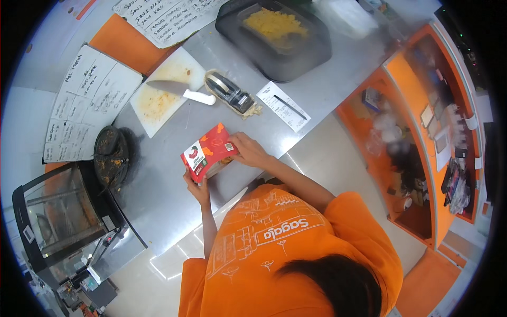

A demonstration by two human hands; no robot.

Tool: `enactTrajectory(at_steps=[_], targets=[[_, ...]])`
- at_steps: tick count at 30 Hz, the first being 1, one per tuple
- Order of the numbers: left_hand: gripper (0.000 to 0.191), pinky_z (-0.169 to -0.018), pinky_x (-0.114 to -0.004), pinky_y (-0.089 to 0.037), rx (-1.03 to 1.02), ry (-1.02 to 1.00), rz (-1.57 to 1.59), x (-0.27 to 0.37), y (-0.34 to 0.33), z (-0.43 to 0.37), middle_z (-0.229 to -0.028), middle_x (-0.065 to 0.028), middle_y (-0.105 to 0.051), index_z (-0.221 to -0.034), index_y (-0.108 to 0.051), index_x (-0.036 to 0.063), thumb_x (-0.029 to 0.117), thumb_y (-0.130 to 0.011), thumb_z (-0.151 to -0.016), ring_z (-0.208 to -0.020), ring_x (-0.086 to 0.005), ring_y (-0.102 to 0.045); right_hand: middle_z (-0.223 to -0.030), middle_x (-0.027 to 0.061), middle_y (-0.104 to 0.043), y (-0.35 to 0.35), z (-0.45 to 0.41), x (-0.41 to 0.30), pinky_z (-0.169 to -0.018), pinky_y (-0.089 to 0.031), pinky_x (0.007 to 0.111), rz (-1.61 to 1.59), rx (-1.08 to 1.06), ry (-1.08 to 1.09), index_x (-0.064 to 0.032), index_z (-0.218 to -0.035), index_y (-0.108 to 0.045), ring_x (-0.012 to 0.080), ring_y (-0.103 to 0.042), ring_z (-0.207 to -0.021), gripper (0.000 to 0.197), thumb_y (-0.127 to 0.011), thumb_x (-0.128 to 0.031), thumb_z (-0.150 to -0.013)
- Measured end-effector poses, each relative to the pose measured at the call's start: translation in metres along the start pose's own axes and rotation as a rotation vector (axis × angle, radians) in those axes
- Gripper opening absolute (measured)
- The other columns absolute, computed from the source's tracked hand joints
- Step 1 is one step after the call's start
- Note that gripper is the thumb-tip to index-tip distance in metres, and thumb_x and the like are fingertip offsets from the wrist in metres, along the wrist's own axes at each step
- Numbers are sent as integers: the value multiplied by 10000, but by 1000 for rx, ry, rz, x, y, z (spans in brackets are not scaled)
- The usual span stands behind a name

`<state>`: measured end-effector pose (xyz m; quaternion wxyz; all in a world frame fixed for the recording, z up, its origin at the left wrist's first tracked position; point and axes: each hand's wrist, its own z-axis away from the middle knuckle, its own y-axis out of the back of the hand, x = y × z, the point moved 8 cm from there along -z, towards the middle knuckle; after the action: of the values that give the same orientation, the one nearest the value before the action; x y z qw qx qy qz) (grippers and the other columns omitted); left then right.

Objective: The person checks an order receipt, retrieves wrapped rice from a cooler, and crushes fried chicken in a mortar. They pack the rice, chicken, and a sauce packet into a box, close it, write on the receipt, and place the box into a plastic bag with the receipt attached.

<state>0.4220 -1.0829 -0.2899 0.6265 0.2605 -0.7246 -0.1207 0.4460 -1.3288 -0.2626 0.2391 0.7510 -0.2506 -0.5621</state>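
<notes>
Both hands hold a red printed cardboard food box (210,148) above the steel worktop. My left hand (197,190) grips its lower left end, with the thumb on the near side. My right hand (249,150) grips the right end, fingers over the corner. Some browned food (225,161) shows at the box's near side, beside my right fingers; the rest of the contents is hidden. Beyond the box a black tape dispenser (229,93) lies on the worktop. A knife with a white handle (199,96) rests partly on a stained white cutting board (158,105).
A printed paper slip (273,94) with a black pen (290,107) lies right of the dispenser. Farther back stands a black tub (293,65) with yellow food. At the left are a dark round pan (111,158) and a glass-fronted case (63,210). Orange shelving (408,99) stands at the right.
</notes>
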Motion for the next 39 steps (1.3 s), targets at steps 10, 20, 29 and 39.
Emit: enactTrajectory(at_steps=[10, 20, 29, 39], targets=[[640, -802, -322, -466, 27, 5, 51, 0, -3, 8, -1169, -148, -541, -1309, -370, 29, 379, -610, -829, -1011, -214, -558, -1183, 154, -428, 0, 1, 0, -876, -444, 350, -177, -292, 96, -261, -1305, -440, 299, -507, -1024, 541, -623, -294, -797], [762, -498, -310, -506, -64, -382, -587, 0, 7, 2, -983, -143, -633, -1253, -412, -6, 396, -699, -673, -644, -238, -638, -1059, 121, -497, -5, 0, -3, -758, -505, 343, 25, -237, 264, -247, -1274, -476, 245, -581, -896, 521, -627, -325, -782], [752, -420, -264, -464, 16, -591, -557, 7, 8, -1, -843, -125, -651, -1179, -478, -33, 433, -715, -639, -516, -176, -601, -932, 112, -499, -10, -7, 4, -703, -500, 359, 125, -269, 204, -130, -1267, -447, 249, -577, -790, 541, -611, -321, -788], [715, -997, -568, -252, -317, -506, -603, 44, 16, -32, -1403, -185, -251, -1239, -494, 223, 460, -739, -611, -1282, -418, -247, -1249, 215, -378, 9, -48, -51, -993, -315, 451, 337, -418, 524, -175, -1343, -366, 363, -330, -1222, 728, -609, -504, -741]])
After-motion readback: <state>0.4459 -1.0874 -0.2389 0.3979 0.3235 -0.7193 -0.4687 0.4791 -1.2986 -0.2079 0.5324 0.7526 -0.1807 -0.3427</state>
